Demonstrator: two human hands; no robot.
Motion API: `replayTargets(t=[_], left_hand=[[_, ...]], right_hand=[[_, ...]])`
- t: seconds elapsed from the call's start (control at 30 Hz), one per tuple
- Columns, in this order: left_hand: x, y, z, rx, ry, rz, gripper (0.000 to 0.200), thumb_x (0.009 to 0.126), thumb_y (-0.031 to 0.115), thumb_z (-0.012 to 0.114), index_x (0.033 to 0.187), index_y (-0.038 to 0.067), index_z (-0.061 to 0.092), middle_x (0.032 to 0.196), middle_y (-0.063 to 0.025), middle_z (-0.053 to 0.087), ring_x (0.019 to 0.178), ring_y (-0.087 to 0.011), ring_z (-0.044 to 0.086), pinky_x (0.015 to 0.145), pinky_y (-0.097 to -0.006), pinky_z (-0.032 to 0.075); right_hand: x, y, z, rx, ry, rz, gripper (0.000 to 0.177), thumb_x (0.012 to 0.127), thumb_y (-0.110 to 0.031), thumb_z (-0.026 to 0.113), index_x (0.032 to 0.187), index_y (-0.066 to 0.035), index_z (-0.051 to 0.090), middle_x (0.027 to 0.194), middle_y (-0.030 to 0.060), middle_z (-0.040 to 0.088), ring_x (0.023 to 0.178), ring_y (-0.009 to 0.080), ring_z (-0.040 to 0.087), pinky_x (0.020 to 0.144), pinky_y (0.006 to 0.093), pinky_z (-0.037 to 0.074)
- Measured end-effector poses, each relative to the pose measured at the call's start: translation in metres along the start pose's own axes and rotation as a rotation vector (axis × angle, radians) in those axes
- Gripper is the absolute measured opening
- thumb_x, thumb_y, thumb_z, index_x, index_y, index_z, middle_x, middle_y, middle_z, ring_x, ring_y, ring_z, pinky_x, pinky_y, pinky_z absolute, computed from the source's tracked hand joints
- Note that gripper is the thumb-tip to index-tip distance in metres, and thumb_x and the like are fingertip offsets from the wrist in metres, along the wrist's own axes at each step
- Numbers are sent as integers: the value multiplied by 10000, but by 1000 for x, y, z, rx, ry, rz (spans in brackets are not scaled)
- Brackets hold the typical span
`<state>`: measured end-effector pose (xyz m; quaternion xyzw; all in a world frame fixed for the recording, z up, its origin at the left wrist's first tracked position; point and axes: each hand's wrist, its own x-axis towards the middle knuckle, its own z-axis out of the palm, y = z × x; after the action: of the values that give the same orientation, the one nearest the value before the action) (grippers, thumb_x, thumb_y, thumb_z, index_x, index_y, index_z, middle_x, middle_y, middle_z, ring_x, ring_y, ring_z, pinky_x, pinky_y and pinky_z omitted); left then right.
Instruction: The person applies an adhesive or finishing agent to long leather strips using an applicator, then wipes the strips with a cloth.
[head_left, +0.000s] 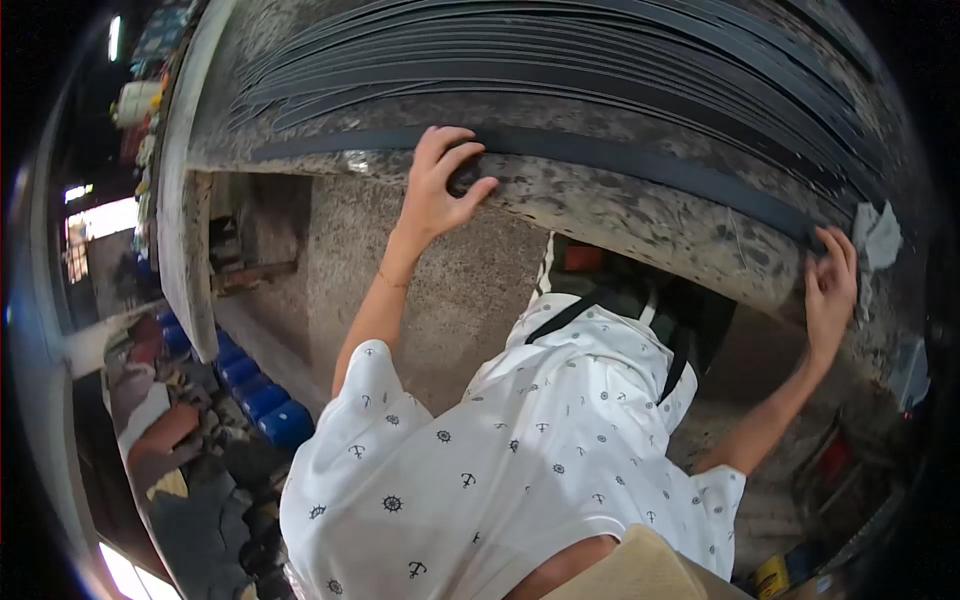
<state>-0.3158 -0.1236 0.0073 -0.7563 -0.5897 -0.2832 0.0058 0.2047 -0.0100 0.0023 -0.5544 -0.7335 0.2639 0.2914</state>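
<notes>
One long dark strip (620, 158) lies along the front edge of the worktable (590, 205). Near its middle-left part is my left hand (443, 180), fingers curled and apart over a small dark round object (465, 178) that is partly hidden. My right hand (832, 280) is at the strip's right end, with bent fingertips touching it or very close; whether they pinch it is unclear. Behind the strip, many similar dark strips (560, 75) lie side by side across the table.
A crumpled grey-white cloth (878, 238) is just right of my right hand. Blue containers (285, 422) stand at the lower left, beside a heap of dark and brown scraps (205, 520). The table's left support (185, 260) reaches down.
</notes>
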Motion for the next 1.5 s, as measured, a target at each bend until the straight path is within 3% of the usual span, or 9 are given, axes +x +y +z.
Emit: replayTargets(t=[0.3,0.47,0.57,0.67,0.97,1.13,1.37,1.43,1.5], left_hand=[[-113,-112,-50,326,425,-655,217,863,64,691,1060,-10,639,1121,-172,632,1119,-360,570,958,-441,445],[-81,-122,-62,253,468,-511,313,898,163,671,1170,9,646,1258,-188,603,1211,-376,530,1045,-452,410],[-50,-109,-59,156,117,-306,381,909,269,680,1230,66,651,1355,-156,561,1262,-370,498,1089,-465,381],[-33,-96,-42,257,-38,-124,442,880,395,717,1235,136,665,1343,-126,560,1268,-367,487,1077,-495,384],[34,-104,-35,260,-132,-172,174,944,165,642,860,15,671,765,-117,626,733,-327,573,705,-412,440],[55,-80,-16,187,-169,15,144,942,99,615,1033,-6,653,1128,-180,601,1062,-363,559,935,-441,426],[76,35,36,-113,-279,185,340,870,113,701,1192,17,648,1230,-167,570,1186,-355,517,1037,-445,381],[90,56,48,-146,-295,228,390,872,136,698,1237,18,627,1280,-174,553,1220,-373,499,1051,-460,378],[101,75,61,-184,-310,264,376,884,136,682,1237,16,628,1300,-183,544,1229,-387,491,1053,-464,383]], right_hand=[[-13,36,-21,-226,119,35,344,1016,-146,595,1356,-92,608,1371,14,556,842,82,523,658,276,456],[19,32,-15,-475,2,-393,348,1013,-154,596,1356,-98,611,1374,56,579,1174,195,580,906,346,495],[18,57,-12,-205,-50,-180,317,1014,-138,585,1323,-85,633,1344,80,597,1261,234,555,984,374,487],[16,70,-7,-96,50,-129,267,1029,-135,564,1249,-15,654,1296,104,625,1191,206,593,976,332,484],[12,22,-8,-26,333,206,197,987,-153,622,1066,4,710,890,35,708,799,84,605,734,249,485],[17,19,-1,-423,575,-101,146,975,-118,612,1036,-15,696,909,124,699,766,261,670,680,350,512],[7,19,-7,-421,1011,102,144,979,-125,591,1005,-17,682,885,131,657,712,316,634,643,410,500],[7,25,-10,-442,1053,185,189,973,-193,632,1032,-28,703,920,95,673,757,241,630,669,365,498],[13,14,-9,-638,1037,223,259,945,-240,649,1083,-27,698,1024,136,654,1021,327,587,881,434,478]])
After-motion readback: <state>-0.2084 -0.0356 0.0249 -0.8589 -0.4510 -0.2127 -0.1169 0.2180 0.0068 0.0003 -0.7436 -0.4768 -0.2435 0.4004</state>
